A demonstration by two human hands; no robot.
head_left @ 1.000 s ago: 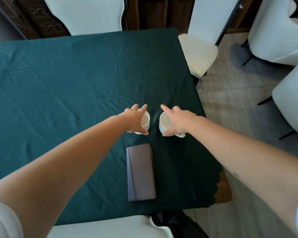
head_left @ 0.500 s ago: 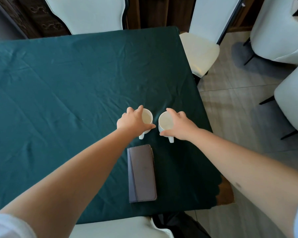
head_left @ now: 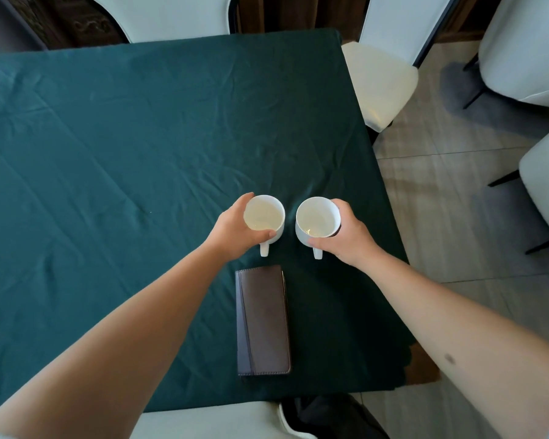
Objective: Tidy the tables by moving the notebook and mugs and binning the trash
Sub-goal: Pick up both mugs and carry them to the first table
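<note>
Two white mugs stand side by side on the table with the dark green cloth (head_left: 108, 172), handles pointing toward me. My left hand (head_left: 235, 231) wraps around the left mug (head_left: 263, 215) from its left side. My right hand (head_left: 351, 236) grips the right mug (head_left: 317, 218) from its right side. Both mugs look empty inside. A dark brown notebook (head_left: 263, 320) lies closed on the cloth just in front of the mugs, between my forearms.
White chairs stand around the table: one at the far side (head_left: 162, 14), one at the far right corner (head_left: 377, 80), one at the near edge (head_left: 210, 421). More white chairs (head_left: 526, 49) stand on the tiled floor to the right.
My hands, which lay over the mugs' tops, have slid to the outer sides and closed around the mugs. The mug rims and insides now show fully.
</note>
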